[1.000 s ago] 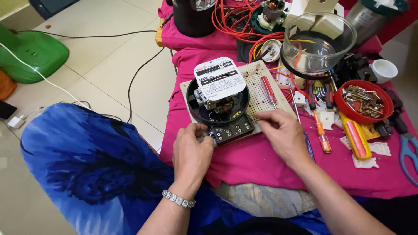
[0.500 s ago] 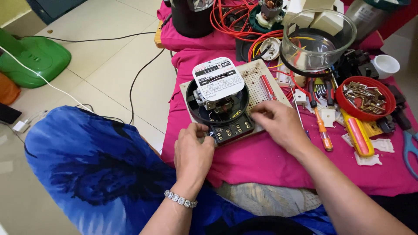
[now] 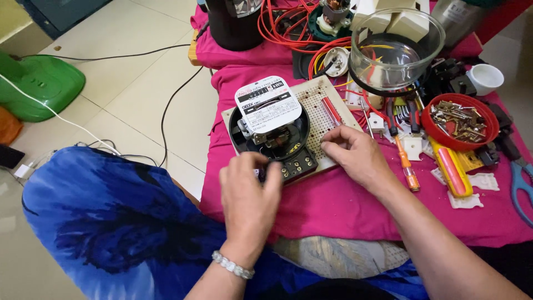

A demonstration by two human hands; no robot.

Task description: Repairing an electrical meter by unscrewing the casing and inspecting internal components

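Note:
A round black electricity meter (image 3: 270, 126) with a white dial face sits on a cream perforated board (image 3: 322, 114) laid on a magenta cloth. My left hand (image 3: 250, 194) rests at the meter's black terminal block (image 3: 297, 164), fingertips pinched at its front left corner. My right hand (image 3: 355, 155) lies on the board's near right edge, fingers curled down onto the board beside the terminal block. A small red-handled tool (image 3: 331, 110) lies on the board above my right hand. Whether either hand pinches a small part is hidden.
A clear glass meter cover (image 3: 397, 50) stands behind the board. A red bowl of screws (image 3: 461, 121), orange screwdriver (image 3: 407, 165), yellow-red tester (image 3: 451, 166), white plastic pieces and blue-handled pliers (image 3: 519, 186) lie right. Red wires (image 3: 294, 28) coil behind. A green object (image 3: 39, 89) sits on the floor.
My left hand has slid right onto the terminal block's front corner. My right hand stays on the board's edge. The view has shifted slightly.

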